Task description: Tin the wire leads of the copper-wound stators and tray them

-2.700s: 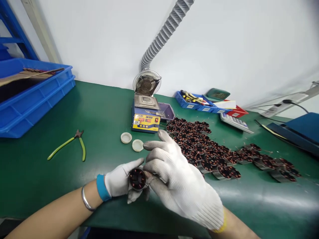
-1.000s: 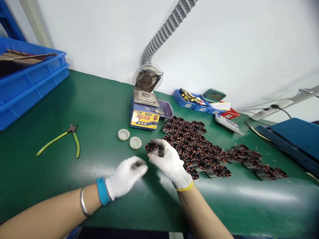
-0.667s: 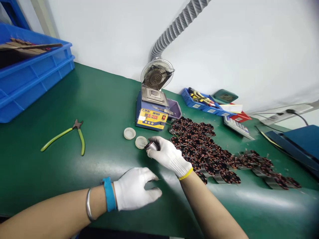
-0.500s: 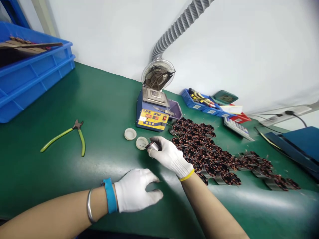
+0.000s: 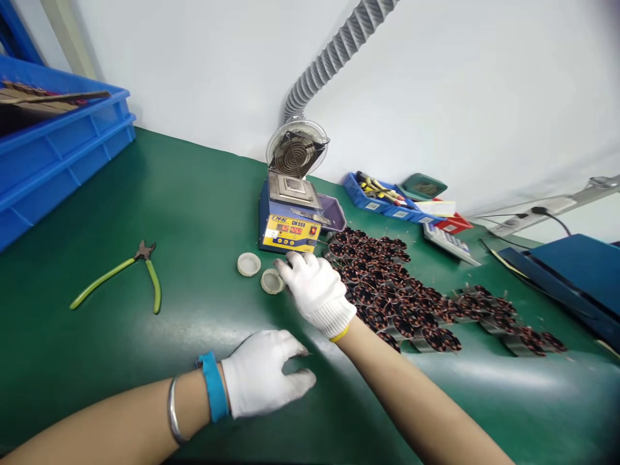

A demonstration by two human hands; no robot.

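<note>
Down at the near edge of the tabletop (image 5: 145, 213) our left hand (image 5: 264, 382) lies palm-down, fingers loosely apart, holding nothing. Further in, our right hand (image 5: 316, 289) is curled knuckles-up just beside the white cap (image 5: 270, 282). Its fingers are tucked under, so we cannot tell if they grip anything. A second cap (image 5: 248, 264) sits alongside, cutters (image 5: 144, 250) lie toward the left edge, and the coil pile (image 5: 387, 290) spreads toward the right edge. Nearer the far edge stands the blue heater box (image 5: 289, 225).

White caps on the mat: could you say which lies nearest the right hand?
The right cap, beside the right hand; the left cap lies farther away.
</note>
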